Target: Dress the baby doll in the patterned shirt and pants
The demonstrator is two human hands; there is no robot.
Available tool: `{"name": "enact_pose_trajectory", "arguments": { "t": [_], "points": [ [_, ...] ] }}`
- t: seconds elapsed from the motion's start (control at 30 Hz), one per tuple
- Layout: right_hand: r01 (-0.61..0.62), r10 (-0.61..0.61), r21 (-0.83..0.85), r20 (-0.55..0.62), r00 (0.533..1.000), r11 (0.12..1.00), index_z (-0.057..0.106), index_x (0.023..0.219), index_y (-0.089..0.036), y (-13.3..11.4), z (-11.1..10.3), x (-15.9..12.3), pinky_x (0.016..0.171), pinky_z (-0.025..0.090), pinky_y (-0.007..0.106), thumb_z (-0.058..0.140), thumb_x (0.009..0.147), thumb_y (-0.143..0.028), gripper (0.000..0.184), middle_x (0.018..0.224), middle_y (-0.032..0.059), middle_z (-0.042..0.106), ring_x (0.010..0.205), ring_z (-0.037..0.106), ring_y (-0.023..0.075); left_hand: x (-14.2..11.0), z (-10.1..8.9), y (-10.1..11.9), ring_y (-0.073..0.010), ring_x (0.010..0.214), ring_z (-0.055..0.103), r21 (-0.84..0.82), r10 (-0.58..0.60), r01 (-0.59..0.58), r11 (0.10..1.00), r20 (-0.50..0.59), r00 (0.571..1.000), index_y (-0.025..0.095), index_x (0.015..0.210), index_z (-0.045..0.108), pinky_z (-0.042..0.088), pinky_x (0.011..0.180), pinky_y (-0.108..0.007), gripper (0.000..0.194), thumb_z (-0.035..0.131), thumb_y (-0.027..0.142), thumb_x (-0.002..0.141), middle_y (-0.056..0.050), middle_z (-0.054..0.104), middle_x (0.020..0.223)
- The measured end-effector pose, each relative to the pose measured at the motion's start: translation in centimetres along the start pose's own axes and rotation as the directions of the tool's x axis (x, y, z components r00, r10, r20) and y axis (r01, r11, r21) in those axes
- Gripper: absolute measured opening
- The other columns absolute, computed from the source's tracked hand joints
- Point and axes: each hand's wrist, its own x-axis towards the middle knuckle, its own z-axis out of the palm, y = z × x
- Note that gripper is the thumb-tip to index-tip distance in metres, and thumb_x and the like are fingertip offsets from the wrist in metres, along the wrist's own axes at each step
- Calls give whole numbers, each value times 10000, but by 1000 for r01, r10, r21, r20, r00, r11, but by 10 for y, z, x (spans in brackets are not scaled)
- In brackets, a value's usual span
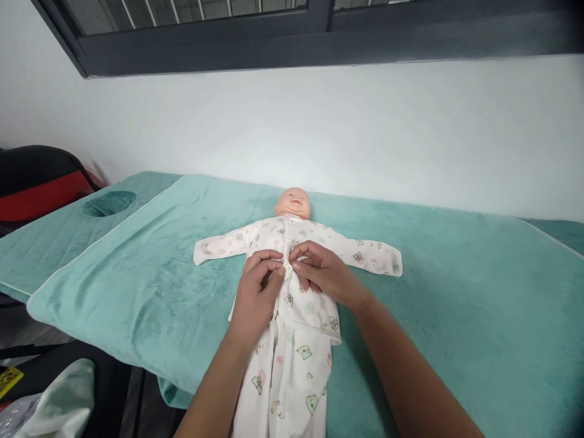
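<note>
A baby doll (293, 204) lies on its back in a white printed long-sleeved top (314, 313), both sleeves spread out sideways. Matching printed trousers (296, 377) cover its lower half. At mid-chest, my left hand (261, 281) pinches the edge of the top's front opening with thumb and fingers. Just to the right, my right hand (322, 274) pinches the other side of the opening. A small pale button (288, 267) shows between my fingertips. Whether it sits through its hole I cannot tell.
A teal plush cover (150, 292) is spread over the bed, which has a round hole (110, 204) at its left end. Behind stands a white wall (296, 134) below a dark window frame (205, 45). Black and red items (41, 188) and a bag (68, 389) are at left.
</note>
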Motion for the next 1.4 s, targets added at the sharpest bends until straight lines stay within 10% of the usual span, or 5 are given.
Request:
{"name": "enact_pose_trajectory", "arguments": {
  "t": [0.43, 0.6, 0.77, 1.1, 1.4],
  "points": [
    [26, -66, -203, -192, 979, 979, 551, 904, -238, -3, 13, -11, 542, 386, 251, 631, 871, -402, 185, 649, -44, 553, 574, 503, 119, -23, -8, -7, -260, 1211, 514, 69, -11, 13, 998, -36, 999, 249, 946, 663, 462, 963, -417, 115, 624, 324, 868, -53, 540, 1307],
    [191, -289, -607, -66, 955, 771, 567, 1000, -233, 5, 40, -51, 788, 474, 350, 746, 774, -289, 294, 1040, 46, 597, 932, 550, 213, -64, -17, -26, -247, 1361, 385, 283, 183, -206, 937, 103, 978, 331, 1336, 460, 423, 1063, -448, 479, 592, 214, 891, -62, 424, 1459],
    [88, -409, -781, -224, 884, 619, 570, 1019, -213, 23, 70, -71, 817, 460, 404, 520, 909, -152, 135, 1011, 79, 604, 923, 524, 238, -67, -13, -29, -274, 1315, 398, 460, 398, -387, 799, 77, 914, 283, 1230, 552, 413, 1041, -478, 415, 494, 61, 883, -81, 467, 1407],
    [129, -313, -423, -399, 862, 897, 580, 883, -232, -4, 57, -80, 699, 455, 304, 491, 971, -255, 127, 878, 27, 589, 792, 552, 162, -59, -24, -22, -192, 764, 463, 668, 562, -540, 512, 214, 799, 253, 1221, 620, 372, 673, -329, 534, 449, -52, 818, -47, 553, 843],
    [225, -297, -618, -14, 955, 753, 614, 1029, -246, 4, 58, -101, 923, 463, 389, 503, 962, -190, 141, 1003, 26, 664, 971, 571, 187, -80, -41, -32, -184, 866, 542, 352, 379, -402, 845, 135, 915, 220, 1092, 652, 455, 756, -330, 240, 479, 160, 937, -46, 592, 916]
  ]
}}
